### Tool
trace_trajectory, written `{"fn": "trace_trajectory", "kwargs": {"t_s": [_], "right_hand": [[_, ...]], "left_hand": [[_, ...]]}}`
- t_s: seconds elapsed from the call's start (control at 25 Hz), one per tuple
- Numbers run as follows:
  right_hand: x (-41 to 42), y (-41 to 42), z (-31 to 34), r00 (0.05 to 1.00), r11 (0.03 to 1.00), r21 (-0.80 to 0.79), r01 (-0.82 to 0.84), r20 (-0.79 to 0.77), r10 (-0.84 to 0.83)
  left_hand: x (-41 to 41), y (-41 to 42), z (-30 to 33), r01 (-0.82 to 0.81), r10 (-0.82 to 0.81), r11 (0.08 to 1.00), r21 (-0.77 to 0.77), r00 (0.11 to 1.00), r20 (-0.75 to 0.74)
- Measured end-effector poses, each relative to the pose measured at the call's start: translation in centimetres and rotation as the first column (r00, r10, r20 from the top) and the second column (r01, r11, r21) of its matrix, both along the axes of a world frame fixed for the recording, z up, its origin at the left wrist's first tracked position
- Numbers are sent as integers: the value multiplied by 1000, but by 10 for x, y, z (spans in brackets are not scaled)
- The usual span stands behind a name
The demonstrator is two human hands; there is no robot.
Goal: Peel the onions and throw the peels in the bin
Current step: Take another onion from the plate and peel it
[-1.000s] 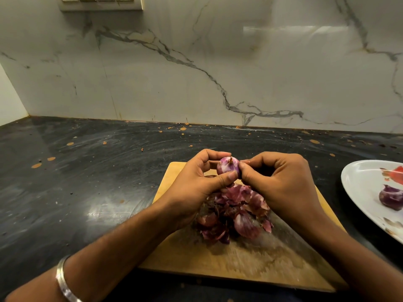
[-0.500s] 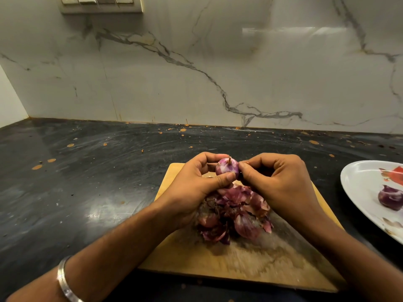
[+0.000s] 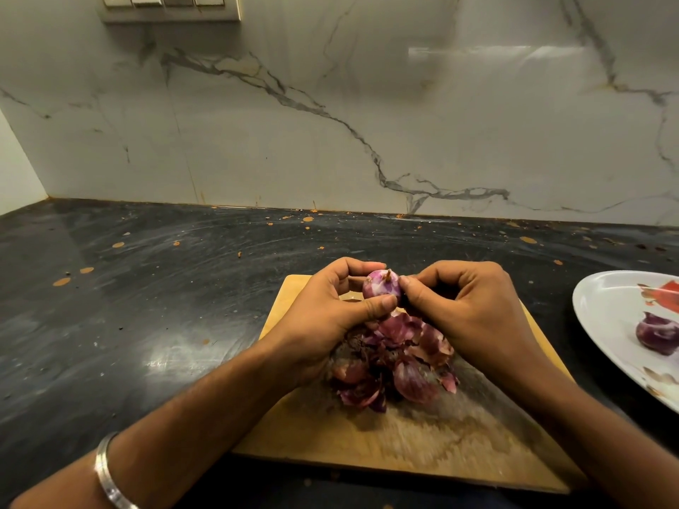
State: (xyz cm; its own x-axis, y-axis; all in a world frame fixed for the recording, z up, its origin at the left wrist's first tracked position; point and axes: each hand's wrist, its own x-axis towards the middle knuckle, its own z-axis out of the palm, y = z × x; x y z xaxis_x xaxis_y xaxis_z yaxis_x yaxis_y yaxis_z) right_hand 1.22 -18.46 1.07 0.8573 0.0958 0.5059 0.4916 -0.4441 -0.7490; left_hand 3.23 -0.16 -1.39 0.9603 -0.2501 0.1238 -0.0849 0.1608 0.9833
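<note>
Spreading across the whole lower view, the dark stone counter (image 3: pixel 139 306) meets a veined marble wall (image 3: pixel 367 123) at the back. On the counter lies a wooden cutting board (image 3: pixel 404 446), and at the right edge a white plate (image 3: pixel 602 310) carries one peeled onion (image 3: pixel 657 334), well apart from the hands. A heap of purple peels (image 3: pixel 397 365) sits on the board's middle, directly under the hands.

Above that heap, the left hand (image 3: pixel 323 317) cups a small onion (image 3: pixel 381 288), thumb curled across its near side and fingers round the far side. The right hand (image 3: pixel 474 310) meets it from the right, thumb and fingertips pinching at the onion's flank, seemingly on a bit of skin; exactly what they nip is too small to tell.

The onion stands between the two hands, stem stub (image 3: pixel 388 275) up, so its long axis runs roughly upright. Judging from this, the next pull would go down or rightward, away from the steadying left hand. No bin is in view.
</note>
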Motion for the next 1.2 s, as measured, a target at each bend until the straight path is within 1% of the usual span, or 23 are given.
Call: {"fn": "trace_trajectory", "kwargs": {"t_s": [0.08,0.24,0.36,0.48,0.68,0.8,0.96,1.2], "right_hand": [[0,-1,0,1000,1000,8,7,-8,-7],[0,-1,1,999,1000,21,-19,-31,20],[0,0,1,999,999,29,-12,-36,13],[0,1,-1,1000,999,15,31,-1,-31],[1,4,-4,988,992,-30,121,101,-117],[2,4,-6,980,987,-12,159,127,-156],[1,4,-8,985,983,81,163,40,-166],[1,2,-6,985,981,84,173,8,-174]], "left_hand": [[0,-1,0,-8,8,1000,10,1000,16],[1,0,0,10,-11,1000,-25,1000,-12],[0,-1,0,0,0,1000,5,1000,4],[-1,-2,-1,-20,19,999,43,999,27],[-5,-5,-1,-13,13,999,41,1000,12],[-4,-6,1,28,-29,999,-20,1000,-11],[-3,-7,4,97,-107,986,-137,992,-62],[1,-1,12,79,-114,957,-280,987,-110]]}}
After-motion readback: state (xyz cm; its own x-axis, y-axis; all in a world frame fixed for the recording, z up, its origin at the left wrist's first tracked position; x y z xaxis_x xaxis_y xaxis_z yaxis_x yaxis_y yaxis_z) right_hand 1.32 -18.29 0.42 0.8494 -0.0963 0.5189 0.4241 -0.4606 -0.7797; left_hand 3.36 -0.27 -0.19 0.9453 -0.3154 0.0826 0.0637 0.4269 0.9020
